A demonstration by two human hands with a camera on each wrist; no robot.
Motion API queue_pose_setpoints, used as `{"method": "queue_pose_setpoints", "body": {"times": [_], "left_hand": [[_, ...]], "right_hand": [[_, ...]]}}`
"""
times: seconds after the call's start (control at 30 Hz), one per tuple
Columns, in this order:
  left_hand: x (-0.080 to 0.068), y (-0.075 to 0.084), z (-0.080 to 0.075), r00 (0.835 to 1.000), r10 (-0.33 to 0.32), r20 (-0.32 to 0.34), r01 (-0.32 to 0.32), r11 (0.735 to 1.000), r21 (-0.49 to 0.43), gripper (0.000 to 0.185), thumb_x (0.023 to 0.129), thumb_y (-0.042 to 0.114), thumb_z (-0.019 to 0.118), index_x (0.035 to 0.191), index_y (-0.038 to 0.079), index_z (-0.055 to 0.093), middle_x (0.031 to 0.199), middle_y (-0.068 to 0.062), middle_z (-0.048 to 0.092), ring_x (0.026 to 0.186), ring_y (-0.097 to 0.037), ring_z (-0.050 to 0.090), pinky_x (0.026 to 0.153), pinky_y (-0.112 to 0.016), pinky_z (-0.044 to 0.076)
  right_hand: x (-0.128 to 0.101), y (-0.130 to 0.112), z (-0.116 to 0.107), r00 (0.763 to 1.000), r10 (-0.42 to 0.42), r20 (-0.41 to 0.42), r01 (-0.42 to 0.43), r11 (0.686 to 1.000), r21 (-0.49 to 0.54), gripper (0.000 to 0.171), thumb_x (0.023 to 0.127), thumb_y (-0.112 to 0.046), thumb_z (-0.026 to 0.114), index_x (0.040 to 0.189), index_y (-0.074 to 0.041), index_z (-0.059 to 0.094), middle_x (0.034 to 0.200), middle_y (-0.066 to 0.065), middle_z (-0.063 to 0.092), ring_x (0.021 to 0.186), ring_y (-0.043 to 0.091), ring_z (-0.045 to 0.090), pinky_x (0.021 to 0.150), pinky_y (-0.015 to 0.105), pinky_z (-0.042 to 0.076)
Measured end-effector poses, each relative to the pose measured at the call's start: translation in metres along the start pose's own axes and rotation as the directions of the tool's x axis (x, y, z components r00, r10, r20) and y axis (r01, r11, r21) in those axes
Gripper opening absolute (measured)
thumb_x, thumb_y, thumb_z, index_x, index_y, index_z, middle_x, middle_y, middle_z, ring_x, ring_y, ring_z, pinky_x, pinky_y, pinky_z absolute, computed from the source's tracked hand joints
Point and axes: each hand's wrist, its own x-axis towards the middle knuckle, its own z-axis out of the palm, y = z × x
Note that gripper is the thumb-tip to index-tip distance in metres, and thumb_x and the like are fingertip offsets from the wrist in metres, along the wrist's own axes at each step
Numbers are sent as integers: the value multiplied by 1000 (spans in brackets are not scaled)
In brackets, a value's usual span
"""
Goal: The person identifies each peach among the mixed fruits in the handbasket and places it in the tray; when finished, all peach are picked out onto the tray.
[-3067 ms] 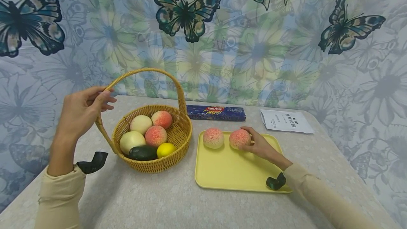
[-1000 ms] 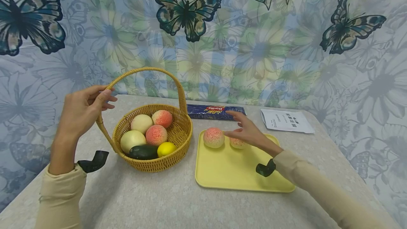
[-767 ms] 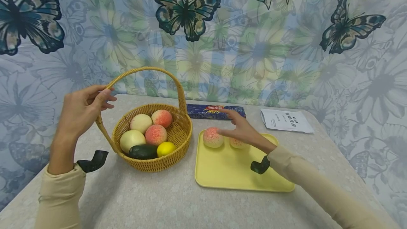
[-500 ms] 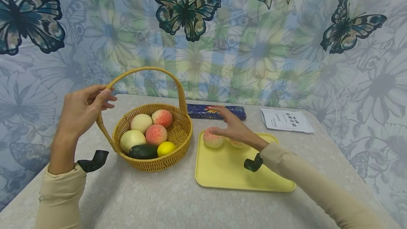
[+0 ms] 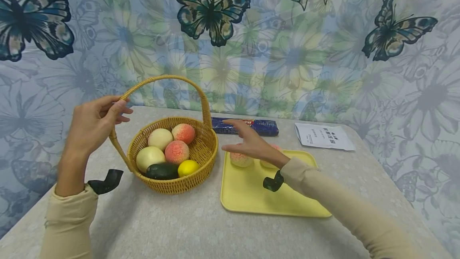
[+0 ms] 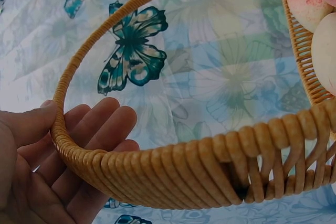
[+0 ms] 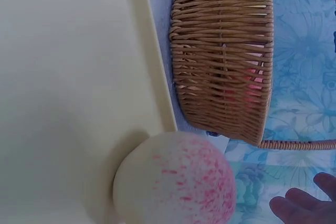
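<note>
Left hand (image 5: 91, 125) curled round the lower left stretch of the wicker basket's handle (image 5: 158, 81), grip grasping the handle, thumb on top. Wicker basket (image 5: 201, 153) standing on the counter (image 5: 172, 223), filled with two blushed peaches (image 5: 176, 152), two pale round fruits (image 5: 149, 158), a dark green avocado (image 5: 161, 171) and a lemon (image 5: 188, 168). Right hand (image 5: 251, 144) raised above the yellow tray (image 5: 258, 197), fingers stretched toward the basket, grip released, holding nothing. On the tray, just beneath that hand, two pink-speckled peaches (image 5: 240, 159), partly hidden. Behind the tray, a blue pasta box (image 5: 262, 126); to its right, a printed sheet (image 5: 323, 136). Butterfly-print cloth (image 5: 287, 51) hanging behind.
</note>
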Motion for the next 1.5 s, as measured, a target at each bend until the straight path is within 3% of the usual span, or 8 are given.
{"method": "queue_pose_setpoints", "body": {"times": [0.4, 0.8, 1.03, 1.5], "left_hand": [[0, 1, 0, 1000, 22, -12, -23, 1000, -13, 39, 100, 31, 51, 121, 0, 63, 97, -25, 69, 68, 17, 58, 63, -4, 49], [1, 0, 0, 1000, 22, -13, -23, 1000, -17, 37, 100, 29, 52, 120, 0, 64, 97, -26, 69, 68, 16, 58, 62, -4, 49], [1, 0, 0, 1000, 26, -13, -27, 1000, -15, 37, 100, 28, 52, 120, 0, 64, 97, -26, 69, 68, 15, 59, 62, -4, 49], [0, 1, 0, 1000, 14, -12, -15, 1000, -16, 38, 100, 29, 52, 122, 0, 63, 98, -25, 69, 69, 17, 58, 63, -3, 49]], "right_hand": [[19, -12, 10, 996, -30, 80, 33, 998, -47, 76, 85, -39, 73, 148, -26, 33, 153, -1, 31, 139, 21, 32, 111, 45, 35], [37, -28, 17, 976, -63, 207, 82, 993, -83, 76, 87, -33, 71, 150, -19, 31, 154, 7, 29, 140, 27, 31, 110, 52, 34], [43, -33, 22, 968, -65, 241, 92, 990, -104, 76, 86, -37, 71, 149, -24, 32, 155, 1, 28, 143, 20, 25, 113, 50, 30], [60, -44, 34, 946, -95, 311, 138, 983, -120, 74, 86, -37, 71, 149, -19, 35, 153, 0, 32, 142, 17, 28, 114, 41, 32]]}}
